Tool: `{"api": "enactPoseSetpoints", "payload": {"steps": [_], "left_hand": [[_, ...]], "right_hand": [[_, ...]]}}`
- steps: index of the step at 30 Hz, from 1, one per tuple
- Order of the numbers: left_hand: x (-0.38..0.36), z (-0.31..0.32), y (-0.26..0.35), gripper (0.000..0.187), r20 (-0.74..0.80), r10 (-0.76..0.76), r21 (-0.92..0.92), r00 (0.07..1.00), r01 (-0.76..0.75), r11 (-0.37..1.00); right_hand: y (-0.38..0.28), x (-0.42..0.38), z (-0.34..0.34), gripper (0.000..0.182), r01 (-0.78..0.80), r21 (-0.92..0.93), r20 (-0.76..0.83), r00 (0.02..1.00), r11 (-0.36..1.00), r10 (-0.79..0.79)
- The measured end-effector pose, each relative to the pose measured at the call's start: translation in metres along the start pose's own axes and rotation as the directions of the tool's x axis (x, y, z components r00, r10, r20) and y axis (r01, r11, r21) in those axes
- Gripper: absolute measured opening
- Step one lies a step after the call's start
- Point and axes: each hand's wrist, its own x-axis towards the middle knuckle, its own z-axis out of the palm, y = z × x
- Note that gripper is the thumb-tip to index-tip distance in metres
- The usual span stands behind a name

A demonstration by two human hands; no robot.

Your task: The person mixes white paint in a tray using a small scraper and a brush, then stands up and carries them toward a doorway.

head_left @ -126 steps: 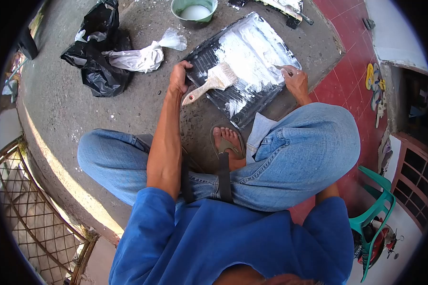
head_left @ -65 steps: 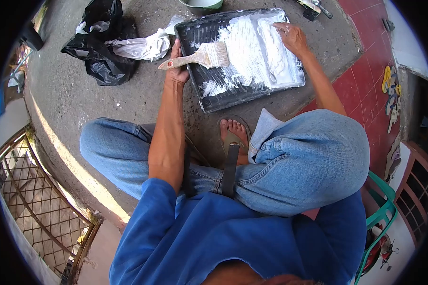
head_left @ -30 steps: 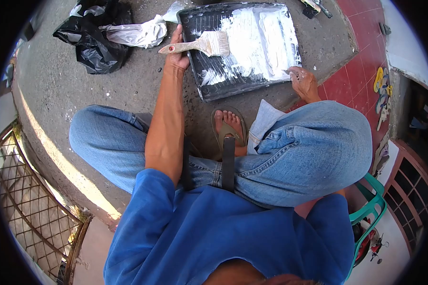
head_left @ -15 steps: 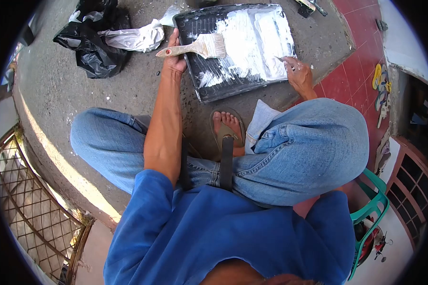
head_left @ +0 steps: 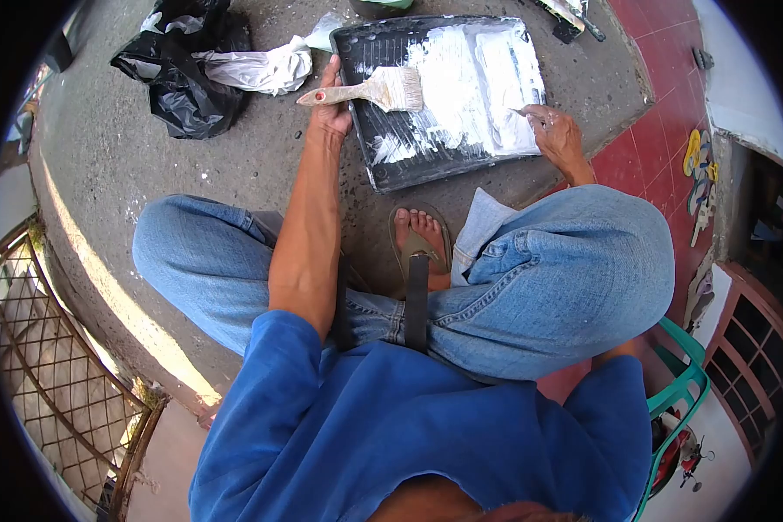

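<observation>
A black paint tray (head_left: 391, 178) with white paint (head_left: 461, 83) spread over its ribbed surface lies on the concrete. My left hand (head_left: 332, 109) grips the tray's left edge, and a paintbrush (head_left: 370, 90) with pale, paint-stained bristles rests across that edge, its handle over the hand. At the tray's right side, my right hand (head_left: 554, 132) is closed in a pinch at the edge of the white paint. Something thin shows at its fingertips, too small to make out.
Black plastic bag (head_left: 187, 96) and crumpled white bag (head_left: 270, 68) lie left of the tray. Paint-marked tools (head_left: 574, 22) lie at the upper right. Sandals (head_left: 698, 174) are on red tiles (head_left: 661, 113). A green chair (head_left: 683, 374) stands at lower right.
The view has shifted slightly, so the tray and bags appear a little lower and to the right. A green-rimmed container shows more at the top. Both hands remain at the tray.
</observation>
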Motion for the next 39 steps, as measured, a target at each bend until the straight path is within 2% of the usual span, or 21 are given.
{"api": "enactPoseSetpoints", "payload": {"steps": [1,2,4,5,8,11,12,15,16,18,23,24,26,30,33,36,38,39], "left_hand": [[-0.001,-0.003,0.000,0.052,0.016,-0.028,-0.025,0.999,0.028,0.999],[0.000,-0.005,0.001,0.053,0.038,-0.054,-0.050,0.998,0.056,0.997],[0.001,-0.001,0.002,0.053,0.087,-0.071,-0.074,0.994,0.077,0.994],[0.002,-0.001,0.001,0.052,0.061,-0.048,-0.065,0.997,0.052,0.997],[0.000,0.000,-0.002,0.051,0.005,0.034,-0.033,0.999,-0.034,0.999],[0.007,-0.010,-0.002,0.049,0.008,0.004,-0.036,1.000,-0.003,0.999],[0.004,-0.007,-0.001,0.049,0.052,-0.050,-0.067,0.997,0.054,0.996],[0.001,0.001,-0.002,0.050,0.073,-0.006,-0.041,0.997,0.009,0.999],[0.003,-0.002,-0.002,0.051,0.047,-0.003,-0.051,0.999,0.005,0.999],[0.003,-0.004,-0.002,0.051,0.049,-0.020,-0.054,0.999,0.023,0.998],[0.000,0.000,-0.004,0.053,0.009,0.034,-0.013,0.999,-0.034,0.999],[-0.001,0.002,-0.002,0.054,0.016,0.009,-0.030,1.000,-0.009,1.000],[-0.006,0.007,0.001,0.056,0.034,-0.054,-0.056,0.998,0.056,0.997],[-0.003,0.007,-0.001,0.057,0.077,0.001,-0.039,0.997,0.002,0.999],[0.000,0.002,-0.001,0.058,0.096,-0.036,-0.080,0.995,0.043,0.996],[-0.002,0.004,-0.003,0.058,0.048,0.003,-0.052,0.999,-0.001,0.999],[-0.003,0.005,-0.004,0.058,-0.009,0.050,-0.004,0.999,-0.050,0.999],[-0.004,0.005,-0.002,0.058,-0.001,0.024,-0.028,1.000,-0.024,0.999]], "right_hand": [[-0.001,0.000,-0.005,0.023,-0.058,-0.020,-0.013,0.998,0.998,0.057],[0.010,0.006,-0.001,0.022,0.003,0.037,-0.126,0.992,0.999,0.002],[0.015,0.019,0.006,0.022,-0.019,0.051,-0.108,0.994,0.998,0.025],[0.016,0.022,0.010,0.022,-0.026,0.061,-0.096,0.995,0.998,0.032],[0.016,0.017,0.018,0.022,0.098,0.011,0.000,0.995,0.995,-0.098],[0.003,0.020,-0.007,0.022,0.018,0.014,0.071,0.997,1.000,-0.019],[0.013,0.031,-0.006,0.022,0.031,0.015,0.017,0.999,0.999,-0.031],[0.015,0.065,-0.006,0.022,0.045,0.029,-0.159,0.986,0.999,-0.040],[0.018,0.077,0.001,0.023,0.068,0.023,-0.157,0.986,0.997,-0.064],[0.019,0.090,0.012,0.023,0.116,0.009,-0.144,0.983,0.993,-0.114],[0.020,0.054,0.002,0.025,0.153,-0.122,0.079,0.986,0.981,-0.144],[0.022,0.048,-0.002,0.026,0.150,-0.139,0.116,0.984,0.979,-0.134],[0.024,0.048,-0.006,0.026,0.163,-0.077,0.006,0.987,0.984,-0.163],[0.014,0.081,-0.002,0.026,0.120,-0.007,-0.210,0.971,0.993,-0.119],[0.017,0.111,0.021,0.025,0.073,-0.028,-0.232,0.970,0.997,-0.077],[0.015,0.103,0.026,0.025,0.004,0.008,-0.113,0.994,1.000,-0.003],[0.016,0.085,0.017,0.024,0.080,-0.031,-0.080,0.993,0.996,-0.082],[0.015,0.079,0.014,0.024,0.111,-0.046,-0.063,0.991,0.993,-0.114]]}}
